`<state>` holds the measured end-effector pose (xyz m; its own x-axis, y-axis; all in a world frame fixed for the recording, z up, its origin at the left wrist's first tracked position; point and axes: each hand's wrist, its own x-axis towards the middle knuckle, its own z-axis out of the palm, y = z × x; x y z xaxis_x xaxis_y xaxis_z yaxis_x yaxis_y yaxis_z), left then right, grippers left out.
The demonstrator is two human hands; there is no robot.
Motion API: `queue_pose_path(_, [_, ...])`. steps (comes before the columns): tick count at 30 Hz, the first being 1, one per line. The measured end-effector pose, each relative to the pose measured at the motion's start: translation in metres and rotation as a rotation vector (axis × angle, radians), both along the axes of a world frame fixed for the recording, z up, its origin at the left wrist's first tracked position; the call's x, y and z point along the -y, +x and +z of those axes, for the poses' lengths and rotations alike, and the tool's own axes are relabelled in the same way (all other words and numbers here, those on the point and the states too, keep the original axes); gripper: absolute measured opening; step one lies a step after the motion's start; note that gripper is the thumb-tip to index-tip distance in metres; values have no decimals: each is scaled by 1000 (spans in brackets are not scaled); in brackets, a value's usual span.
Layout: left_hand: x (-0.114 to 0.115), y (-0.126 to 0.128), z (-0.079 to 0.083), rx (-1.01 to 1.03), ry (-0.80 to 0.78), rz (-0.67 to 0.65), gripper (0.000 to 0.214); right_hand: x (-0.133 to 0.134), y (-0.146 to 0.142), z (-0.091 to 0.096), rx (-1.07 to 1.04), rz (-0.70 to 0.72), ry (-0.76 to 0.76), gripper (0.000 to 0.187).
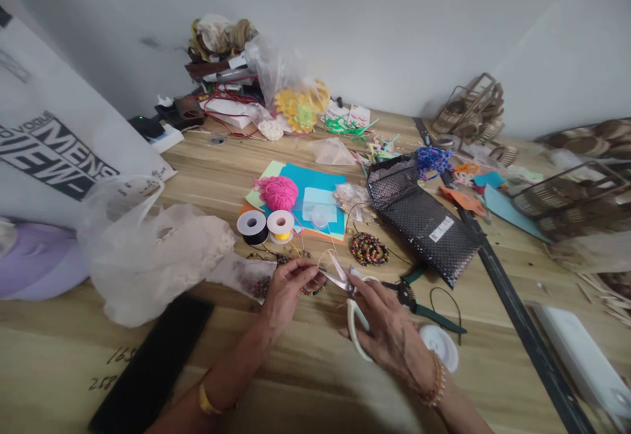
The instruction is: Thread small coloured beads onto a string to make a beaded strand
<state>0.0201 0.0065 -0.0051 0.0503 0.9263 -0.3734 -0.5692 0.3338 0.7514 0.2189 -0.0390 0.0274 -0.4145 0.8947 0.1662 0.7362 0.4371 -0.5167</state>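
My right hand (387, 322) grips a pair of scissors (351, 325) with pale handles, their blades spread and pointing left. Between the fingertips of my left hand (287, 294), a thin light cord (323, 254) is pinched close to the blades; whether they touch it I cannot tell. Just under those fingers lies a string of small beads (311, 289), partly hidden. Beyond the hands stand a spool of black cord (252, 229) and a spool of yellow cord (280, 227). A coil of multicoloured beads (369, 249) rests past the scissors.
Green-handled pliers (436, 315) and a white spool (440, 348) lie right of my right hand. A black bubble mailer (424, 217) and pink yarn (279, 193) sit farther back. On the left are a plastic bag (158, 256) and a black flat object (155, 365).
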Motion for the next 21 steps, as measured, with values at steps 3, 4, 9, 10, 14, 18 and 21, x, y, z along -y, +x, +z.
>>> queue_pose_path(3, [0,2,-3,34,4,35,28,-5,-4,-6,85,34,54,68])
queue_pose_path(4, [0,2,-4,41,9,39,28,-7,-4,-7,111,38,68,67])
queue_pose_path(9, [1,2,-7,18,12,7,27,-10,-8,-9,206,28,129,59])
queue_pose_path(10, [1,2,-8,5,13,1,26,-10,-9,-10,216,26,130,58])
queue_pose_path(14, [3,1,-8,-76,47,-42,22,-11,-12,-10,233,24,120,57])
queue_pose_path(18, [3,1,-8,-145,69,-79,20,-12,-12,-8,262,39,122,55])
queue_pose_path(21, [3,3,-7,-162,67,-95,20,-12,-13,-7,288,37,122,52])
